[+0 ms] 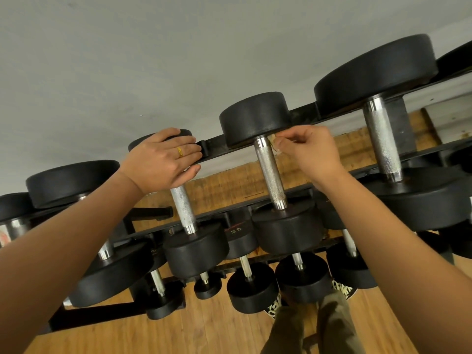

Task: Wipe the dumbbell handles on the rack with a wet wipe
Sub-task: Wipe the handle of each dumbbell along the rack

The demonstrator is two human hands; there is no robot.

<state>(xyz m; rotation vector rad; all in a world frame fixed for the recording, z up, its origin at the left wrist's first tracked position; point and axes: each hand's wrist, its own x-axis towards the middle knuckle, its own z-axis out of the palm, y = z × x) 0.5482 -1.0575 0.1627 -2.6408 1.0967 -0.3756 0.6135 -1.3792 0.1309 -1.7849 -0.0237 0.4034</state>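
Right hand [309, 152] fingers pinch crumpled off-white wet wipe [274, 144] against upper end of knurled chrome dumbbell handle [270, 175], top tier of black steel rack [214, 146]. Left hand [163, 159] flat, fingers straight, resting on neighbouring black rubber dumbbell head [185, 132].

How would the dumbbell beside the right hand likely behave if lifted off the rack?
Probably heavy for its size: the dumbbell has thick, solid-looking black heads. Round heads suggest it could roll once off the rack. The knurled handle should resist slipping, though the wipe may dampen it.
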